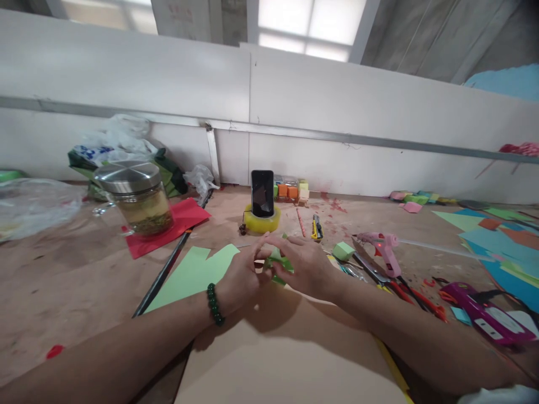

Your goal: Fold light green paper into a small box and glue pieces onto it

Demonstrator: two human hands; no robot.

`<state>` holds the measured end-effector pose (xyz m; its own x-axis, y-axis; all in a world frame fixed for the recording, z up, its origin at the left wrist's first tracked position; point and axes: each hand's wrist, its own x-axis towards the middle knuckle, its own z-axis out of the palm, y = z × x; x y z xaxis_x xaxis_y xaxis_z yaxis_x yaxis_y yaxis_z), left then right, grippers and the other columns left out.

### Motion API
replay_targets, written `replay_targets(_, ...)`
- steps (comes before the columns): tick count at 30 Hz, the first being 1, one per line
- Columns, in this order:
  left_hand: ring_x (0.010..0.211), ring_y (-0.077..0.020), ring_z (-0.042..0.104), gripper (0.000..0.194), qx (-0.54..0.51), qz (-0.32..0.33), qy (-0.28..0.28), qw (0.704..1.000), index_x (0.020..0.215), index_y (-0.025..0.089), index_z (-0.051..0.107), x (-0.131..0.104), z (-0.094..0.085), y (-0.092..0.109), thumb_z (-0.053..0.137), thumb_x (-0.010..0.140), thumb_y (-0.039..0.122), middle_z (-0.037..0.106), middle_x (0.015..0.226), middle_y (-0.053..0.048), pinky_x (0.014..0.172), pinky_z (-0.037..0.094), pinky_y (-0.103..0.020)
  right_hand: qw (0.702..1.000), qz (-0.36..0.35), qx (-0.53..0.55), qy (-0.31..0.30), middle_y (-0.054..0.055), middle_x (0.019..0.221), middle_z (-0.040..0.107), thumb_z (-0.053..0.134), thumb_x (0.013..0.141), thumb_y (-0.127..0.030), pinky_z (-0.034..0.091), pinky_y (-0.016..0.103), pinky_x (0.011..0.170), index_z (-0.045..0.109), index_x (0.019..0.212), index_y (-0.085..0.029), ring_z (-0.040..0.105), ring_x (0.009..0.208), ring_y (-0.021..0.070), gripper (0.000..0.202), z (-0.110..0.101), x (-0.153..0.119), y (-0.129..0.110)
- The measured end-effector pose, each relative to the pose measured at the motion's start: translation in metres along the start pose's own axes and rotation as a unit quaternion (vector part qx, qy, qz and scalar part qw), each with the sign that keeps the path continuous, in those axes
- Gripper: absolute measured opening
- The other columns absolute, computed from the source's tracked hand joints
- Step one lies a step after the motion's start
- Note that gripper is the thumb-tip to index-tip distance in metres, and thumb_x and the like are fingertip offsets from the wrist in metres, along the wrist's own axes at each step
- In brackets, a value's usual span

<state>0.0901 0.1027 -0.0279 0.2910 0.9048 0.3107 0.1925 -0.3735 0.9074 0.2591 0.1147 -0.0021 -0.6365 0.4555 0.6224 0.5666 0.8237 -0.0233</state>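
Along the left side of the work table [84, 280], a clear plastic bag [40, 205] is lying crumpled near the far edge. Right of it, a glass jar [145, 205] with a steel lid is standing on red paper [185, 219], bulging bags [122, 140] sitting behind it. A black rod [164, 272] is slanting toward the near edge, and light green paper [200, 272] is lying just right of it.

The left hand [244, 275], wearing a green bead bracelet [214, 304] at its wrist, is curling its fingers partly closed around one side of a small green paper piece [280, 262]. The paper is sitting between the two hands, above the far edge of a peach board [286, 359]. Beyond, a phone [262, 193] is leaning upright in a yellow tape roll [261, 220], small paper cubes [290, 192] lining up by the table's far edge. The right hand [311, 266] is bending its thumb and fingers over the piece's other side — also partly closed, holding it.

Farther right, a utility knife [317, 228], a green paper cube [343, 251] and a pink glue gun [383, 249] are lying apart. A purple power strip [488, 314] is resting toward the near right corner — coloured sheets [505, 241] overlapping along the right side.
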Motion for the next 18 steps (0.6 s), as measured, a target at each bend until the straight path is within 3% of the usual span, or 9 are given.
replay_targets(4, 0.08, -0.0204, 0.068, 0.035, -0.036, -0.012, -0.014, 0.999, 0.105, 0.017, 0.058, -0.0003, -0.0009, 0.0024, 0.061, 0.07, 0.016, 0.071, 0.084, -0.004, 0.066, 0.056, -0.03, 1.0, -0.025, 0.005, -0.017, 0.005, 0.086, 0.071, 0.052, 0.072, -0.009, 0.047, 0.029, 0.068, 0.046, 0.124, -0.017, 0.062, 0.072, 0.0192, 0.052, -0.0043, 0.0011, -0.0001)
replay_targets(10, 0.082, -0.021, 0.067, 0.037, 0.004, 0.018, 0.0, 1.0, 0.106, 0.018, 0.059, -0.0012, 0.0008, -0.0004, 0.063, 0.07, 0.015, 0.072, 0.088, -0.004, 0.07, 0.056, -0.033, 1.0, -0.023, -0.001, 0.009, 0.006, 0.092, 0.071, 0.052, 0.084, -0.012, 0.05, 0.029, 0.071, 0.047, 0.121, -0.018, 0.064, 0.08, 0.0189, 0.038, 0.0005, -0.0005, 0.0027)
replay_targets(13, 0.083, -0.0205, 0.067, 0.055, -0.015, 0.026, -0.017, 0.999, 0.123, 0.017, 0.052, -0.0006, 0.0002, -0.002, 0.067, 0.07, 0.02, 0.071, 0.091, -0.004, 0.076, 0.055, -0.036, 0.997, -0.061, -0.007, 0.037, 0.006, 0.086, 0.069, 0.045, 0.088, -0.009, 0.051, 0.028, 0.069, 0.046, 0.124, -0.018, 0.064, 0.078, 0.018, 0.036, 0.0011, -0.0007, 0.0033)
replay_targets(16, 0.095, -0.023, 0.066, 0.077, -0.055, 0.034, -0.029, 0.998, 0.137, 0.017, 0.041, 0.0017, -0.0024, 0.0001, 0.073, 0.067, 0.024, 0.067, 0.111, -0.01, 0.087, 0.052, -0.04, 0.994, -0.09, -0.006, 0.068, 0.005, 0.085, 0.067, 0.043, 0.091, -0.009, 0.052, 0.026, 0.066, 0.043, 0.126, -0.019, 0.063, 0.077, 0.0162, 0.037, -0.0006, -0.0004, 0.0056)
replay_targets(18, 0.101, -0.0247, 0.064, 0.07, -0.065, 0.042, -0.044, 0.996, 0.132, 0.017, 0.048, 0.0035, -0.0045, 0.0035, 0.074, 0.067, 0.024, 0.066, 0.115, -0.012, 0.09, 0.05, -0.04, 0.99, -0.109, -0.018, 0.093, 0.005, 0.085, 0.066, 0.044, 0.091, -0.009, 0.053, 0.026, 0.065, 0.041, 0.128, -0.018, 0.063, 0.076, 0.0157, 0.038, -0.0008, -0.0006, 0.0084)
